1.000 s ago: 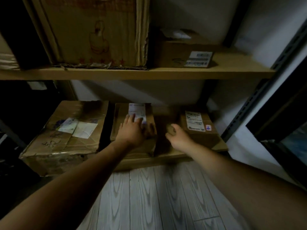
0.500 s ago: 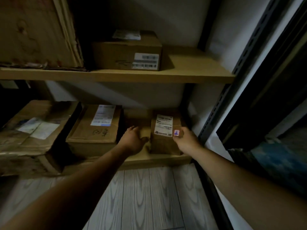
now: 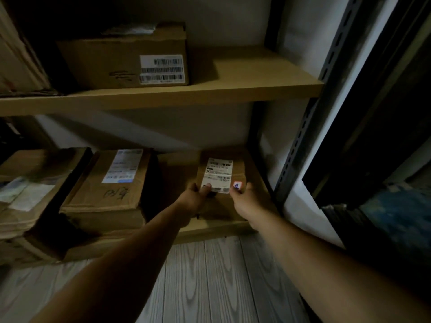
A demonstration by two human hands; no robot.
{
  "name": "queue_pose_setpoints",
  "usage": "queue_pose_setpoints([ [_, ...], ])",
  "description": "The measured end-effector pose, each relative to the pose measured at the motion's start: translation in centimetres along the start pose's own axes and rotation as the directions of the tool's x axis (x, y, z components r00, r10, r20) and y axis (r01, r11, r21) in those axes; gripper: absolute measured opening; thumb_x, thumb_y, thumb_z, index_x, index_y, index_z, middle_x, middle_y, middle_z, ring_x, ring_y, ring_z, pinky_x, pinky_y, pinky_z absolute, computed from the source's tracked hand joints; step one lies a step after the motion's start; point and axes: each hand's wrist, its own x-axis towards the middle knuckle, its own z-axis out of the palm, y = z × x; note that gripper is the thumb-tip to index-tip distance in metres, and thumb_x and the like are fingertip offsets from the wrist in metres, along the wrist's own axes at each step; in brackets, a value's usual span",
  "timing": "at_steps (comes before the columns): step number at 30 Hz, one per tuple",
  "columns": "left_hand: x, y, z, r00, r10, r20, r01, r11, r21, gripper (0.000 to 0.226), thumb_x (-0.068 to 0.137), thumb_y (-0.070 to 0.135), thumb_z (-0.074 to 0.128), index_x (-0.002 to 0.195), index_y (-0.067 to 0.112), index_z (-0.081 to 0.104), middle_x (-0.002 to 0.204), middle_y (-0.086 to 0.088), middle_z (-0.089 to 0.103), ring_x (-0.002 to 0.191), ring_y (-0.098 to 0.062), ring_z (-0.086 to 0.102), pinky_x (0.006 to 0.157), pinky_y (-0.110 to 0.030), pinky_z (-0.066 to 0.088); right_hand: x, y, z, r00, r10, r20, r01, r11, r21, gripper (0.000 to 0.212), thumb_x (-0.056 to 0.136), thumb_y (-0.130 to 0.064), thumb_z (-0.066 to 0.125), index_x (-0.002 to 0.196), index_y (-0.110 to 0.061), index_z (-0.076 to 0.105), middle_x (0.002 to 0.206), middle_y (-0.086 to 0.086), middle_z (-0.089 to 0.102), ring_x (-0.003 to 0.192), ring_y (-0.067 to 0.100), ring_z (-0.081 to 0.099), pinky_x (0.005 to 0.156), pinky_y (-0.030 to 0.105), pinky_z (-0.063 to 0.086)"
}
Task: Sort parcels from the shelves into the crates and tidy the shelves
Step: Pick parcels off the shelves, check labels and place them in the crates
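**Two hands on the small parcel, lower shelf, right end**

Small parcel [image 3: 238, 168]: brown cardboard, sitting at the right end of the lower shelf [image 3: 210, 227], close to the perforated metal upright [image 3: 303, 145]. White shipping label [image 3: 218, 174] on its top face, with a small red-and-white sticker [image 3: 236, 184] at the label's near right corner.

Left hand [image 3: 192, 201]: grasping the parcel's near left edge, thumb on top at the label's corner. Fingers below are hidden.

Right hand [image 3: 245, 202]: grasping the near right corner, thumb up beside the sticker. Its other fingers can't be seen either.

Whether the parcel is lifted or flat on the board: cannot tell.

Same shelf, left of the parcel with a dark gap between: a medium box [image 3: 112, 194] with a white label and handwriting on top. Further left, a large worn box [image 3: 30, 190] with papers stuck on it.

Upper shelf [image 3: 163, 97]: one carton [image 3: 105, 64] with a barcode label on its front; the right part of the board is bare wood.

Floor [image 3: 210, 280]: grey wood-grain planks. Lighting is dim.
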Motion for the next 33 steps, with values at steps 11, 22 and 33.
queue_pose_setpoints([
  [11,-5.3,-1.6,-4.3,0.972,0.229,-0.044,-0.23,0.973,-0.021,0.035,0.094,0.028,0.053,0.128,0.025,0.047,0.115,0.001,0.062,0.093,-0.012,0.062,0.062,-0.023,0.048,-4.2,0.0,2.0,0.987,-0.159,0.02,0.157,0.983,0.099,0.048,0.098,-0.031,0.047,0.143,-0.024,0.032,0.128,-0.001,0.054,0.103,0.016,0.054,0.067,0.022,0.039],
  [22,-11.7,-3.7,-7.8,0.919,0.39,-0.051,-0.39,0.921,0.004,0.049,0.091,0.019,0.057,0.136,0.026,0.04,0.118,0.006,0.062,0.102,-0.007,0.061,0.076,-0.02,0.05,-9.6,1.4,4.0,0.933,-0.36,-0.02,0.36,0.927,0.102,0.042,0.096,-0.025,0.053,0.136,-0.023,0.04,0.119,-0.007,0.058,0.107,0.012,0.056,0.075,0.021,0.041],
  [33,-15.6,-5.5,-9.5,0.865,0.5,-0.034,-0.501,0.865,-0.033,0.056,0.085,-0.002,0.059,0.112,0.044,0.042,0.113,0.017,0.056,0.107,-0.005,0.057,0.08,-0.023,0.051,-12.8,3.4,4.1,0.819,-0.571,-0.051,0.57,0.821,-0.042,0.057,0.093,-0.026,0.054,0.145,-0.022,0.029,0.138,-0.002,0.048,0.123,0.013,0.048,0.101,0.032,0.041],
])
